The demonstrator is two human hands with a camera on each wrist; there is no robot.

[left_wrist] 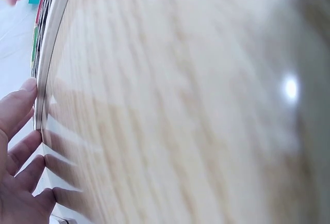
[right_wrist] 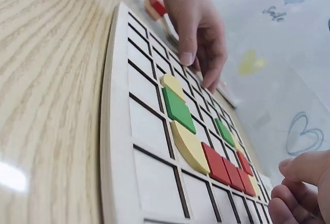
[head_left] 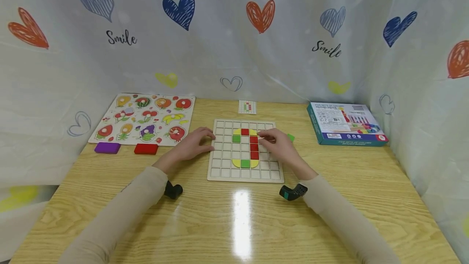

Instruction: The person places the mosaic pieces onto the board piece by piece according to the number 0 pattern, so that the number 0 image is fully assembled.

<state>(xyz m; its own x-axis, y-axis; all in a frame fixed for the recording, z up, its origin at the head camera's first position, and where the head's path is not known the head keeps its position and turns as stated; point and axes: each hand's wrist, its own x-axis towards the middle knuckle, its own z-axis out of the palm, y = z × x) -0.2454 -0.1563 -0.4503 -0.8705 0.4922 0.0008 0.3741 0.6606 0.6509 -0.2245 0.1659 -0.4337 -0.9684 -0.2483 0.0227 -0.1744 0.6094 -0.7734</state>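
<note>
A white gridded board (head_left: 265, 173) lies on the table with a ring of red, green and yellow pieces. On its right side runs a column of red tiles (head_left: 254, 147); a green tile (head_left: 245, 163) sits between rounded yellow corners at the bottom. My left hand (head_left: 196, 144) rests its fingertips against the board's left edge, thumb nearer me, as the left wrist view also shows. My right hand (head_left: 279, 145) hovers over the right side, fingertips beside the top right yellow piece (head_left: 253, 132). Its fingers are loosely bent in the right wrist view, with no piece showing between them.
Behind the board lies a small pattern card (head_left: 247, 107). A fruit puzzle board (head_left: 146, 119) is at left, with a purple block (head_left: 107, 148) and red block (head_left: 146, 149) before it. A boxed set (head_left: 346, 123) lies right; a green piece (head_left: 291, 137) shows past my right hand.
</note>
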